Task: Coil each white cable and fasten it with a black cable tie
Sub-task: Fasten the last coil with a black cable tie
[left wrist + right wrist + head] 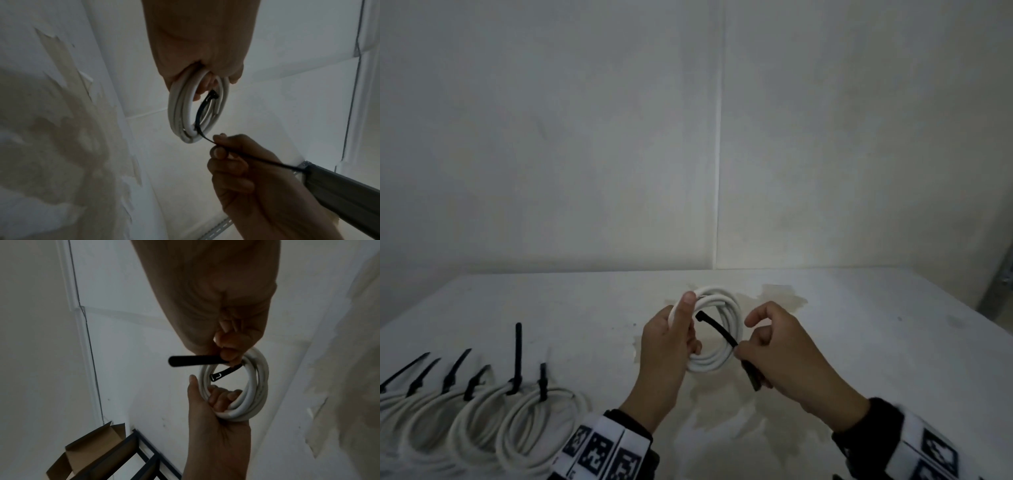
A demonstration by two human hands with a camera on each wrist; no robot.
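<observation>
White round-sheathed cable coil (717, 330) held above the counter (859, 342), left hand (669, 346) grip curled round its bundle. Right hand (787, 356) grip pinches flat black plastic cable tie (717, 330), head end inside the loop. Step: wrapping; next, feed tail through head, cinch

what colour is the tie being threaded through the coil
Black: the cable tie stands out against the white coil, shown best in the head view.
</observation>
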